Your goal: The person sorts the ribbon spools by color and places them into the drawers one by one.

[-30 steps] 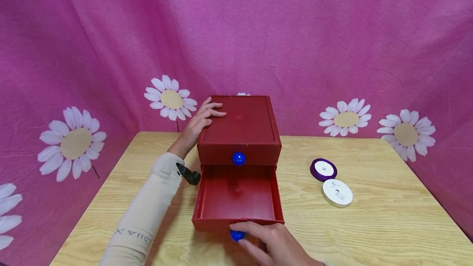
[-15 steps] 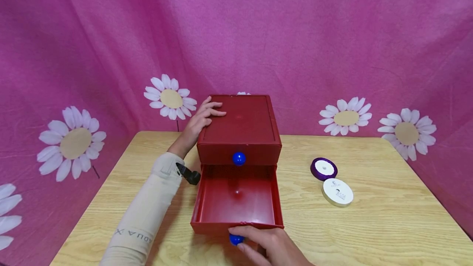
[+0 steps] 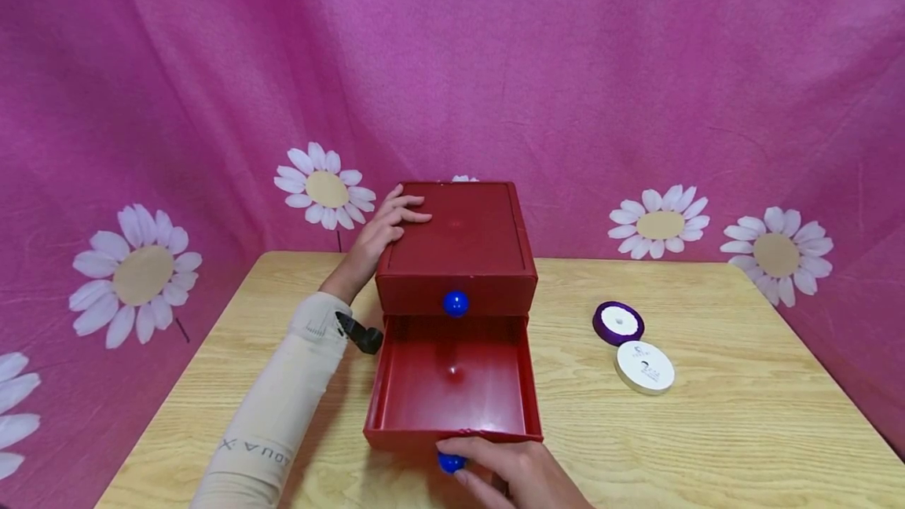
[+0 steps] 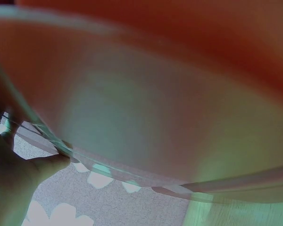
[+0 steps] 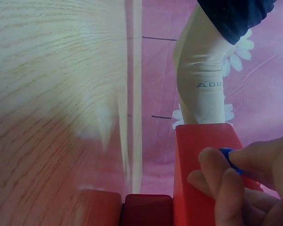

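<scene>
A red two-drawer box [image 3: 456, 230] stands at the middle of the table, its upper drawer closed, a blue ball knob [image 3: 456, 304] on the front. The lower drawer [image 3: 456, 399] is pulled out toward me and has nothing in it. My left hand [image 3: 378, 238] rests on the box's top left edge, fingers spread over the lid. In the left wrist view, its thumb [image 4: 52, 165] lies along the box's side. At the lower drawer's front, my right hand [image 3: 523, 470] pinches the blue knob [image 3: 451, 463] between thumb and fingers, as the right wrist view also shows.
To the right of the box, a purple ribbon spool [image 3: 618, 323] and a white ribbon spool [image 3: 645, 368] lie on the wooden table [image 3: 735, 415], one touching or nearly touching the other. A pink cloth [image 3: 566, 85] with printed daisies hangs behind and at the sides.
The lower drawer has slid slightly farther out toward me, with my right hand still on its knob. My left hand has stayed in place on the box.
</scene>
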The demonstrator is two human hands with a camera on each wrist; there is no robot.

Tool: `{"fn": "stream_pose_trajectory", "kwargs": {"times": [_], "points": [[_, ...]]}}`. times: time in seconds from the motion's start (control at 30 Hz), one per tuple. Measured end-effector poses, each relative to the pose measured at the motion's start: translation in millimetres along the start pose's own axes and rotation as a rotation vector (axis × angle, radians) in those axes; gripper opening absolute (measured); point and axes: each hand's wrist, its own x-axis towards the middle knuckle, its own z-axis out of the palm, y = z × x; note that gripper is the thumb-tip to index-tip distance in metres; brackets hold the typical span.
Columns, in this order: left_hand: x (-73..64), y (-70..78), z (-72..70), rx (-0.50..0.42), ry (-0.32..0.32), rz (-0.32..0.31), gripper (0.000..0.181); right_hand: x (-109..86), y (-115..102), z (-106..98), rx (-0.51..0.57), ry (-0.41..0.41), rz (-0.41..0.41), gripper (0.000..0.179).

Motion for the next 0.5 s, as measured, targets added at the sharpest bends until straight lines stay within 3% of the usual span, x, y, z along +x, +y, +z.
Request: {"fn": "stream_pose_trajectory", "kwargs": {"times": [0.5], "points": [[-1.4,1.2,-1.2,-0.021,-0.005,-0.031,0.041,-2.7,0.7,0.4,-0.023,-0.011,-0.058,0.031]]}}
